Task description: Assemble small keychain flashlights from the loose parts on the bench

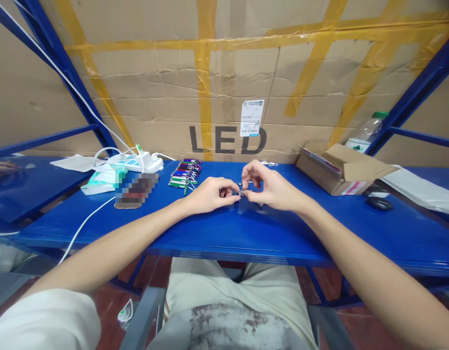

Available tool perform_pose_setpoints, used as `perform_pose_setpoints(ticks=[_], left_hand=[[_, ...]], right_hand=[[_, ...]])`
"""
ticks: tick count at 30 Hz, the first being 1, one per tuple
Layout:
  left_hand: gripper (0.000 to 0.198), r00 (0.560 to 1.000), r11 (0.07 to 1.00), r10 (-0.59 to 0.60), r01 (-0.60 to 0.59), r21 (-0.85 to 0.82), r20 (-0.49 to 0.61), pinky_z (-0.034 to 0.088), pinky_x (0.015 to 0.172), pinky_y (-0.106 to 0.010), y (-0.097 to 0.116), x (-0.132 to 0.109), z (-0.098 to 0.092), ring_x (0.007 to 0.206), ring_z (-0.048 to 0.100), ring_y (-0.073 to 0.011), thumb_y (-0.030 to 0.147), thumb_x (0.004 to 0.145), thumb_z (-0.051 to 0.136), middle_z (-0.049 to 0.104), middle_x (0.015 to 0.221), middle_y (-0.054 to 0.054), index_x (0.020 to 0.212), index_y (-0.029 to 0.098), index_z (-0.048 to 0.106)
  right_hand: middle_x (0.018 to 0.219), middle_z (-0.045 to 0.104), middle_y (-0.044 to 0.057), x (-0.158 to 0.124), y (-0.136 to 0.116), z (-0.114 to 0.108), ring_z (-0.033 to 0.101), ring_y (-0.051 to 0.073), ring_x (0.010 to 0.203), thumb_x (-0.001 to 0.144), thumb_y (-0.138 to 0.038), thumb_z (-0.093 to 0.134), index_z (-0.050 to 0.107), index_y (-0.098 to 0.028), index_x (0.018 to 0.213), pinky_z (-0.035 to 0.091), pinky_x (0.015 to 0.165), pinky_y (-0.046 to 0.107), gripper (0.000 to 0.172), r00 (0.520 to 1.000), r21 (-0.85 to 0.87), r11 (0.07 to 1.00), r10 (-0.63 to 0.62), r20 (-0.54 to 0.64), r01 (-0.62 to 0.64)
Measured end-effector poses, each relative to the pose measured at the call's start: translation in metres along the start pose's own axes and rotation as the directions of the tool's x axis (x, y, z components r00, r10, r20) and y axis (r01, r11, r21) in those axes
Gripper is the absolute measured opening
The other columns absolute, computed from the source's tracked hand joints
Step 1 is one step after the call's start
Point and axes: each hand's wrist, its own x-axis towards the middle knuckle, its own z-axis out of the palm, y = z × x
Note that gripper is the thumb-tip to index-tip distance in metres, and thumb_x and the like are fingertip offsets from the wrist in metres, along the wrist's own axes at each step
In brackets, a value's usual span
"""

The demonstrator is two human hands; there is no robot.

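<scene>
Both my hands meet over the middle of the blue table (224,233). My left hand (212,193) is closed in a pinch on a small metal part (240,193), too small to name. My right hand (266,187) pinches the same small part from the other side, its fingers curled. A row of small coloured keychain flashlights (185,173) lies on the table just left of my left hand. A few small loose metal bits lie under my right hand.
An open cardboard box (339,167) stands at the right, a black mouse (379,202) beside it. A white power strip (139,161) with cables and a teal packet (105,179) lie at the left. A taped cardboard wall marked LED (228,139) backs the table.
</scene>
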Motion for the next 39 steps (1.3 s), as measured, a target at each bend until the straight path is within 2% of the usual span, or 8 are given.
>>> perform_pose_setpoints(ticks=[11,31,36,39], left_hand=[[0.029,1.000,1.000,-0.009,0.010,-0.011,0.027,0.046,0.068,-0.026,-0.002,0.001,0.003,0.068,0.057,-0.0132,0.045,0.096,0.076,0.068,0.077,0.000,0.106,0.018,0.080],[0.026,0.999,1.000,0.002,-0.001,-0.025,0.033,0.046,0.068,-0.026,0.000,0.001,0.002,0.068,0.058,-0.0134,0.043,0.097,0.076,0.068,0.076,0.001,0.106,0.018,0.080],[0.024,1.000,1.000,0.003,-0.003,-0.005,0.000,0.047,0.070,-0.026,0.001,0.001,0.000,0.068,0.057,-0.0127,0.039,0.096,0.077,0.070,0.079,0.000,0.106,0.018,0.079],[0.022,1.000,1.000,-0.016,0.016,-0.022,-0.014,0.048,0.071,-0.027,0.003,0.001,-0.001,0.068,0.058,-0.0129,0.037,0.097,0.074,0.070,0.080,0.000,0.107,0.018,0.078]], right_hand=[[0.101,0.071,0.002,0.000,0.002,0.000,0.056,0.017,0.080,0.082,-0.021,0.071,0.053,-0.025,0.109,0.046,0.071,0.031,0.032,0.999,-0.004,1.000,0.009,0.044,-0.009],[0.100,0.073,0.002,0.000,0.001,-0.001,0.058,0.018,0.080,0.084,-0.023,0.072,0.054,-0.026,0.111,0.047,0.072,0.033,0.032,0.999,0.016,1.000,0.016,0.027,-0.017],[0.093,0.070,0.001,0.000,0.010,-0.006,0.055,0.017,0.072,0.090,-0.025,0.065,0.056,-0.025,0.108,0.045,0.070,0.033,0.021,0.994,-0.087,0.995,0.041,-0.097,-0.050],[0.089,0.071,0.002,0.000,0.016,-0.011,0.058,0.018,0.071,0.087,-0.024,0.064,0.061,-0.023,0.103,0.044,0.070,0.032,0.016,0.997,-0.180,0.981,0.062,-0.039,-0.068]])
